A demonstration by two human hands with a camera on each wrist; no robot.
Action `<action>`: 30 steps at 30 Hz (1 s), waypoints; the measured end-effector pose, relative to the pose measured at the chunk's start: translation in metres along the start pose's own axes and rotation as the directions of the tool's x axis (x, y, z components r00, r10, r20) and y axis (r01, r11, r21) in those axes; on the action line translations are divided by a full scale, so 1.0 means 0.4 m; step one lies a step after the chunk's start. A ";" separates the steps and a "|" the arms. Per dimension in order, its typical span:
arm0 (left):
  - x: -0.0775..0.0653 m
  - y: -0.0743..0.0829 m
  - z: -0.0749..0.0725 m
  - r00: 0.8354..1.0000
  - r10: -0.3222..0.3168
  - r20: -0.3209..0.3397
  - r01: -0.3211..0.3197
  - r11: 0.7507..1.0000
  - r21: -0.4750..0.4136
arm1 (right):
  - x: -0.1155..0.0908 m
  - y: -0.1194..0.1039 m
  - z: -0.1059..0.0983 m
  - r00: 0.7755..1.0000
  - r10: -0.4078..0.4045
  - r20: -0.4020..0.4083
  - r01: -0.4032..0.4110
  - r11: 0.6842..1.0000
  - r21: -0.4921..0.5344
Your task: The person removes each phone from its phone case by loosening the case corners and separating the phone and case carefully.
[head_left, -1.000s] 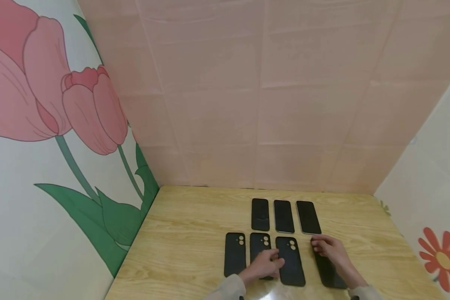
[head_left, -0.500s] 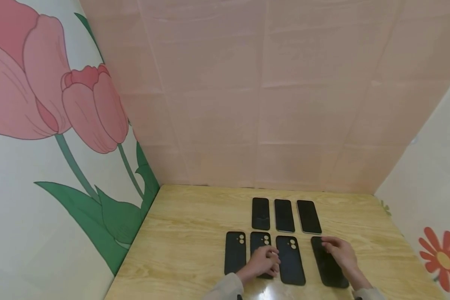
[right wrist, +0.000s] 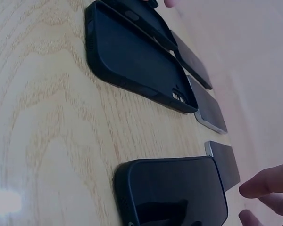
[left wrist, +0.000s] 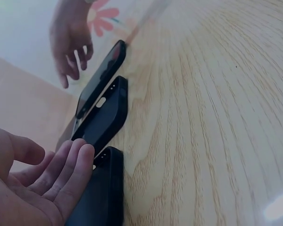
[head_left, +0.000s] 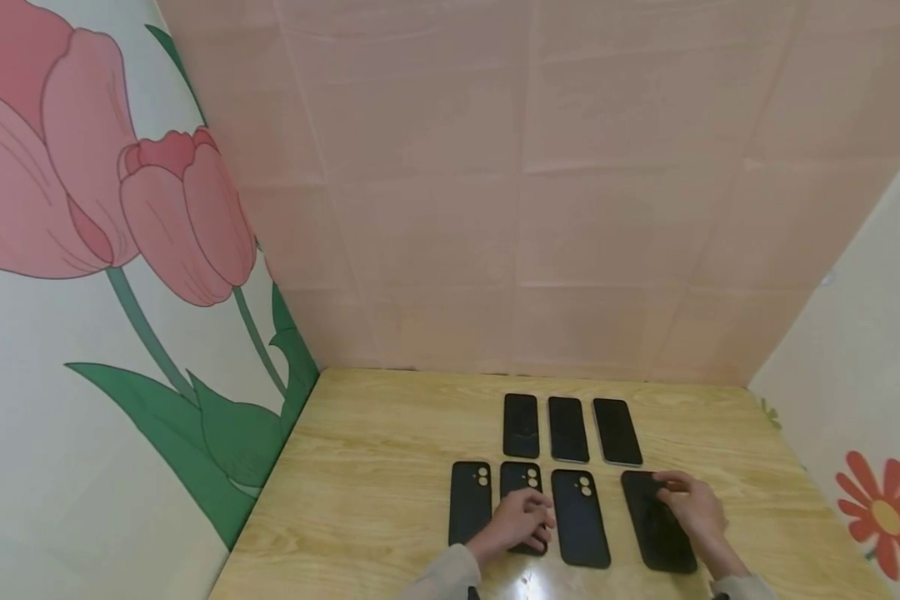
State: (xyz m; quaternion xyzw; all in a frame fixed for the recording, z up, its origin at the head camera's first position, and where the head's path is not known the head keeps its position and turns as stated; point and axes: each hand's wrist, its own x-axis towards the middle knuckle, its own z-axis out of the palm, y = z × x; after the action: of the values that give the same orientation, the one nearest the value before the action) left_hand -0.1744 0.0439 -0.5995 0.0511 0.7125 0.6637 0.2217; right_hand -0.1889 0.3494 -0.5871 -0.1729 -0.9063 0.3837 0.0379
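The left hand [head_left: 516,521] is laid on the second black phone case [head_left: 521,479] of the near row on the wooden desk [head_left: 375,467], its fingers [left wrist: 70,172] relaxed and nearly straight, nothing being gripped. The right hand [head_left: 693,510] is rested over the rightmost phone [head_left: 654,527], screen up, with fingers loosely spread; a firm grasp cannot be made out. Two further cases [head_left: 470,500] [head_left: 579,517] are set beside the left hand. Three phones [head_left: 567,429] are lined up farther back.
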 end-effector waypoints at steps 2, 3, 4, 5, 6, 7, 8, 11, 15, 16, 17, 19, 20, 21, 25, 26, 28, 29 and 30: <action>-0.001 0.000 -0.004 1.000 0.003 0.005 -0.003 1.000 -0.006 | -0.003 0.000 -0.001 1.000 0.005 -0.008 -0.005 1.000 -0.028; -0.001 -0.001 -0.006 1.000 0.004 0.005 -0.004 1.000 -0.010 | -0.005 0.001 -0.001 1.000 0.008 -0.012 -0.009 0.999 -0.038; -0.001 -0.001 -0.007 1.000 0.008 0.004 -0.008 1.000 -0.006 | -0.007 0.003 -0.001 1.000 0.014 -0.009 -0.014 0.999 -0.042; -0.001 -0.001 -0.008 1.000 0.007 0.001 -0.007 1.000 -0.005 | -0.009 0.005 -0.001 1.000 0.019 -0.008 -0.019 0.999 -0.048; 0.000 0.000 -0.010 1.000 0.003 0.000 -0.003 1.000 -0.001 | -0.012 0.006 0.001 0.999 0.031 -0.008 -0.031 0.998 -0.052; 0.000 0.000 -0.012 1.000 0.000 -0.002 0.000 1.000 0.001 | -0.013 0.008 0.002 0.999 0.045 -0.006 -0.045 0.998 -0.049; 0.000 0.002 -0.014 1.000 -0.005 -0.004 0.005 1.000 0.006 | -0.015 0.011 0.003 0.998 0.058 -0.003 -0.058 0.997 -0.045; 0.000 0.007 -0.019 1.000 -0.015 0.000 0.015 1.000 0.012 | -0.015 0.017 0.007 0.996 0.085 0.005 -0.085 0.995 -0.055; 0.001 0.009 -0.024 1.000 -0.015 0.005 0.015 1.000 0.013 | -0.008 0.020 0.010 0.997 0.074 0.039 -0.069 0.993 -0.101; 0.001 0.010 -0.024 1.000 -0.014 0.005 0.014 1.000 0.011 | -0.006 0.019 0.011 0.996 0.073 0.057 -0.066 0.992 -0.110; 0.002 0.009 -0.025 1.000 -0.012 0.004 0.012 1.000 0.010 | -0.005 0.019 0.012 0.995 0.071 0.074 -0.062 0.991 -0.122; 0.004 0.009 -0.025 1.000 -0.005 0.002 0.005 1.000 0.014 | -0.004 0.016 0.016 0.992 0.073 0.102 -0.057 0.988 -0.146; 0.005 0.009 -0.025 1.000 -0.006 -0.001 0.006 1.000 0.012 | -0.004 0.015 0.019 0.991 0.079 0.111 -0.061 0.985 -0.159; 0.006 0.007 -0.025 1.000 -0.006 -0.001 0.006 1.000 0.014 | -0.005 0.013 0.022 0.990 0.080 0.115 -0.059 0.983 -0.176; 0.007 0.000 -0.025 1.000 -0.012 -0.009 0.012 1.000 0.028 | -0.007 0.015 0.034 0.992 0.055 0.118 -0.025 0.970 -0.243; 0.007 -0.002 -0.025 1.000 -0.018 -0.011 0.018 0.999 0.026 | -0.007 0.017 0.037 0.992 0.051 0.119 -0.019 0.966 -0.257; 0.005 -0.006 -0.023 1.000 -0.018 -0.013 0.019 0.999 0.027 | -0.006 0.024 0.042 0.991 0.044 0.124 -0.009 0.963 -0.270; 0.005 -0.007 -0.022 1.000 -0.015 -0.013 0.015 0.999 0.034 | -0.005 0.026 0.044 0.991 0.047 0.126 -0.011 0.962 -0.272; 0.004 -0.008 -0.021 1.000 -0.019 -0.016 0.020 0.999 0.026 | -0.003 0.028 0.047 0.991 0.054 0.126 -0.018 0.962 -0.272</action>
State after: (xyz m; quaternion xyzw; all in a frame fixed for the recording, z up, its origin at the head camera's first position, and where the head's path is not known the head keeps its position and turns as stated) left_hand -0.1785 0.0362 -0.6027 0.0419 0.7232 0.6526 0.2221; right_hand -0.1882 0.3435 -0.6081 -0.1671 -0.9474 0.2677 -0.0534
